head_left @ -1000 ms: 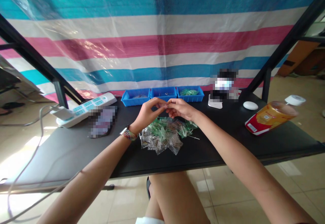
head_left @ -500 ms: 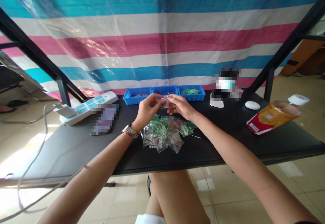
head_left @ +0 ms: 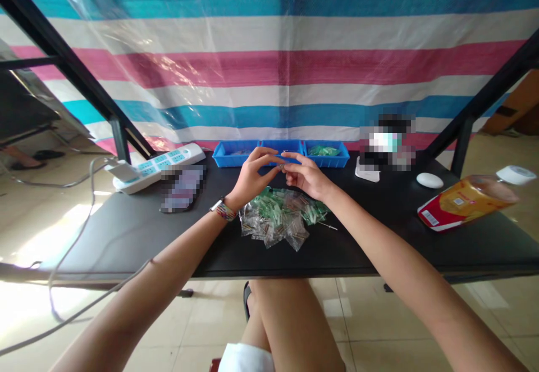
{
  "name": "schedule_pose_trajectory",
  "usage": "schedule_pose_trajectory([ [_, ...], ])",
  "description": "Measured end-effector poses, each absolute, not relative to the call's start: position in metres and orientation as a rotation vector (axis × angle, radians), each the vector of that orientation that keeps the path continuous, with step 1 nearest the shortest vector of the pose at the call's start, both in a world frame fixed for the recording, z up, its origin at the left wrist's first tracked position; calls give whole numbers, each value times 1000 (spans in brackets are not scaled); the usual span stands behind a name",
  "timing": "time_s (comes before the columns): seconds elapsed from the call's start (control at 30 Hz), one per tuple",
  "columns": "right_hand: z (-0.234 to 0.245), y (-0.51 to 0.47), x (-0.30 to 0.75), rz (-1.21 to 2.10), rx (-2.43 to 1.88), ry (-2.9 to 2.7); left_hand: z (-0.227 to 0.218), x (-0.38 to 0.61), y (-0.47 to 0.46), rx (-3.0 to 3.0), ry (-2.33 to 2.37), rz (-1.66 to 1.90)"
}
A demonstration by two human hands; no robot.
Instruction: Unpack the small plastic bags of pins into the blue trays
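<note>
My left hand and my right hand meet at the fingertips above the black table. Both pinch a small, shiny clear plastic bag, mostly hidden by the fingers; its contents are too small to make out. Just below and in front of my hands lies a pile of small clear bags, some holding thin brown pieces, others green and white ones. A thin metal pin-like piece rests at the pile's right side. Three blue trays stand in a row behind my hands, the right one with green bags inside.
To the left are a white power strip with a plugged-in cable and a blurred phone-like object. On the right stand a large drink bottle, a white oval object and a blurred item on a white base. A striped sheet hangs behind.
The view has shifted slightly, so everything sits a little further right. Less of the clear bag shows between my fingertips, and my left fingers are stretched more over it.
</note>
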State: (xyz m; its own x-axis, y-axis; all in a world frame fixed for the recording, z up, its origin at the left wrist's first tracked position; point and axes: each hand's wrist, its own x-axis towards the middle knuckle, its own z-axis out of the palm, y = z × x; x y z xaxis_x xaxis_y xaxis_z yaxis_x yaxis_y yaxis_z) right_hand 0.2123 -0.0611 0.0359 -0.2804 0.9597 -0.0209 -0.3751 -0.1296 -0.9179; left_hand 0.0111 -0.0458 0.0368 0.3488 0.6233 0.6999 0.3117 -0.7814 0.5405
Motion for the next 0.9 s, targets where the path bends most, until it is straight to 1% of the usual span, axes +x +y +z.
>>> schedule_pose_trajectory([
  [0.1,35,-62,211,1543,-891,-1197,32,7,-41,2233,895,1346],
  [0.23,24,-60,207,1234,-983,-1406,21,2,-31,2091,923,1223],
  [0.33,14,-55,205,1109,-996,-1424,18,2,-29,2015,854,1165],
  [0.4,11,-52,204,1130,-1000,-1401,20,4,-32,1982,799,1161],
  [0.5,12,-51,205,1247,-996,-1323,25,5,-36,2027,734,1169],
  [0.7,22,-56,209,1416,-991,-1175,34,2,-37,2320,822,1268],
  [0.9,25,-58,209,1491,-972,-1153,30,4,-34,2189,948,1311],
])
